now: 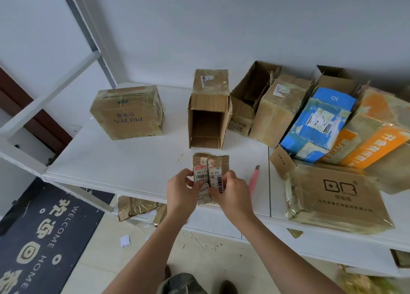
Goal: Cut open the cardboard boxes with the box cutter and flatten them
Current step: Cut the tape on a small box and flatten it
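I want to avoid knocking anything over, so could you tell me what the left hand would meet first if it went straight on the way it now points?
The left hand grips the small labelled box, so that is already in its way. Beyond it, probably the open-ended box lying on the table, though depth is unclear.

**Observation: the person's body as seen from the head camera**

Two bare forearms enter from the lower edge, no sleeves in view on either. Left hand (180, 188) and right hand (233, 190): no gloves, rings, watch or wristbands visible. Fingers (229, 175) are bare. At the bottom edge, a patch of mottled olive-grey fabric (182, 283), camouflage-like, worn on the lower body. Beside it, a dark shoe tip (228, 287); details too blurred to tell.
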Action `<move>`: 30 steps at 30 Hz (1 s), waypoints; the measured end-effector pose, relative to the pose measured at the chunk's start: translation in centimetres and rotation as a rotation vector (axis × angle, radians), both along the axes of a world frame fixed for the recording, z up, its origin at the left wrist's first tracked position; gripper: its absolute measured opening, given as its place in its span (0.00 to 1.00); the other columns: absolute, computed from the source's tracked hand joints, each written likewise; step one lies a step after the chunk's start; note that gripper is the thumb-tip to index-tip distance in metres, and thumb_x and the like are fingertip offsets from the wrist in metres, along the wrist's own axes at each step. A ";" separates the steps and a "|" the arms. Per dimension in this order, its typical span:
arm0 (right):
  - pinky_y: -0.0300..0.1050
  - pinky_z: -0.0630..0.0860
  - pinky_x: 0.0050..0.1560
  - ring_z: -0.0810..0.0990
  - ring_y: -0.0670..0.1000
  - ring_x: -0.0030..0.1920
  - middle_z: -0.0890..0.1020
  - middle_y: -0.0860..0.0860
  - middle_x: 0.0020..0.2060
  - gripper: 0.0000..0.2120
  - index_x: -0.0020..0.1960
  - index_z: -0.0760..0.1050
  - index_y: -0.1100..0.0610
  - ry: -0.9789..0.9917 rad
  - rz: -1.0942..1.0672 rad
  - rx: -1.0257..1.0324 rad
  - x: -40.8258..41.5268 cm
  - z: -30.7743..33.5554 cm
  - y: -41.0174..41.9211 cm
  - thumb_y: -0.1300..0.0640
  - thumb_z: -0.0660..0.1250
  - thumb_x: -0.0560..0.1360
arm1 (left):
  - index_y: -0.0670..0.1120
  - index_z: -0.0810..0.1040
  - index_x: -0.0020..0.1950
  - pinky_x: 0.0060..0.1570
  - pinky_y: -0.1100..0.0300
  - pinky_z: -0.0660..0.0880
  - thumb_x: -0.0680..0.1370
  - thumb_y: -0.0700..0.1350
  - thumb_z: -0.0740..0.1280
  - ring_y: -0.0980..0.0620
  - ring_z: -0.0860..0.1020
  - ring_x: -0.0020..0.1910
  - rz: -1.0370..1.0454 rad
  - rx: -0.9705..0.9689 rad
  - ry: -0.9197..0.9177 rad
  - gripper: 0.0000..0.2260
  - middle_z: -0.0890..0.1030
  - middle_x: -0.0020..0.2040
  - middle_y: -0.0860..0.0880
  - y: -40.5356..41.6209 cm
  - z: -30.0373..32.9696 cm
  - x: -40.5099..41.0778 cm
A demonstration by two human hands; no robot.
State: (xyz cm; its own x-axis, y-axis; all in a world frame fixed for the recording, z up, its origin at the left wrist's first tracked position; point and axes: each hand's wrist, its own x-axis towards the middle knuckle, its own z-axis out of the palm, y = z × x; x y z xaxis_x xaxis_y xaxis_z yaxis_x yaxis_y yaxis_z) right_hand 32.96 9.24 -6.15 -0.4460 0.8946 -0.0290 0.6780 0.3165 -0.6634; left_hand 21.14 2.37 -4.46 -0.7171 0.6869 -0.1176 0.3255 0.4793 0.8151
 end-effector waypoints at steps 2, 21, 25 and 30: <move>0.37 0.76 0.37 0.83 0.50 0.44 0.84 0.50 0.46 0.15 0.50 0.73 0.58 0.036 0.007 -0.041 0.3 0.1 0.0 0.52 0.76 0.72 | 0.49 0.78 0.48 0.27 0.75 0.69 0.76 0.41 0.72 0.59 0.75 0.33 -0.010 0.004 0.006 0.06 0.77 0.36 0.55 -0.1 0.0 0.0; 0.19 0.62 0.50 0.79 0.43 0.42 0.81 0.45 0.45 0.25 0.53 0.64 0.54 0.141 -0.047 -0.184 1.4 2.1 1.8 0.47 0.77 0.70 | 0.52 0.79 0.50 0.31 0.63 0.75 0.78 0.40 0.69 0.59 0.76 0.36 -0.117 -0.020 0.132 0.07 0.78 0.40 0.55 1.0 1.3 0.9; 0.51 0.73 0.62 0.80 0.50 0.55 0.81 0.45 0.49 0.30 0.54 0.62 0.51 0.098 -0.105 -0.123 1.3 3.0 2.2 0.41 0.78 0.66 | 0.51 0.80 0.52 0.29 0.70 0.70 0.77 0.39 0.70 0.59 0.77 0.36 -0.169 0.005 0.154 0.08 0.77 0.39 0.57 1.0 1.9 1.3; 0.61 0.72 0.66 0.81 0.51 0.57 0.82 0.46 0.49 0.22 0.55 0.65 0.51 0.134 -0.042 -0.208 1.9 3.1 2.3 0.49 0.75 0.70 | 0.50 0.80 0.53 0.31 0.65 0.75 0.78 0.38 0.70 0.59 0.78 0.36 -0.153 -0.002 0.120 0.08 0.78 0.40 0.57 0.9 1.9 1.2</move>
State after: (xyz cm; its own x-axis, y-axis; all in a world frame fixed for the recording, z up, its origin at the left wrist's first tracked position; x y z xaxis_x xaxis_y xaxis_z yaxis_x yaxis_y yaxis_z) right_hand 34.82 11.55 -3.00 -0.4209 0.8932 -0.1580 0.5894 0.1369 -0.7962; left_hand 22.35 3.23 -2.60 -0.6133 0.7889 -0.0391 0.4896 0.4185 0.7650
